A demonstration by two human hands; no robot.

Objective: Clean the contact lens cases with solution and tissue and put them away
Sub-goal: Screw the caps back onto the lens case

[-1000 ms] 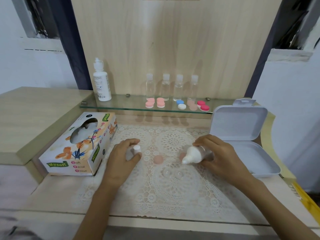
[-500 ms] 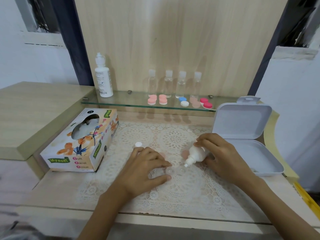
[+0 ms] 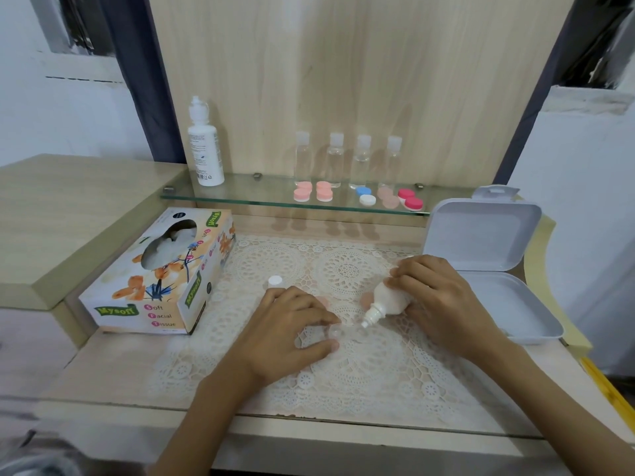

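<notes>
Clear plastic lens case (image 3: 335,333) barely shows against the lace, half tucked under the left hand (image 3: 292,324). Small white dropper bottle (image 3: 386,298) is mostly buried in the right hand (image 3: 443,297). Tall white bottle (image 3: 203,146) label print is way too tiny to read.

Holds a small white bottle (image 3: 388,298) in the right grip (image 3: 443,297), nozzle tilted down toward a clear lens case (image 3: 335,333) on the lace mat (image 3: 343,269); pinches that case between thumb and forefinger of the left grip (image 3: 292,324); shows a small white cap (image 3: 275,280) just behind the left grip, a tissue box (image 3: 161,280) at the desk's (image 3: 120,372) left, an open white box (image 3: 494,304) at its right.
</notes>
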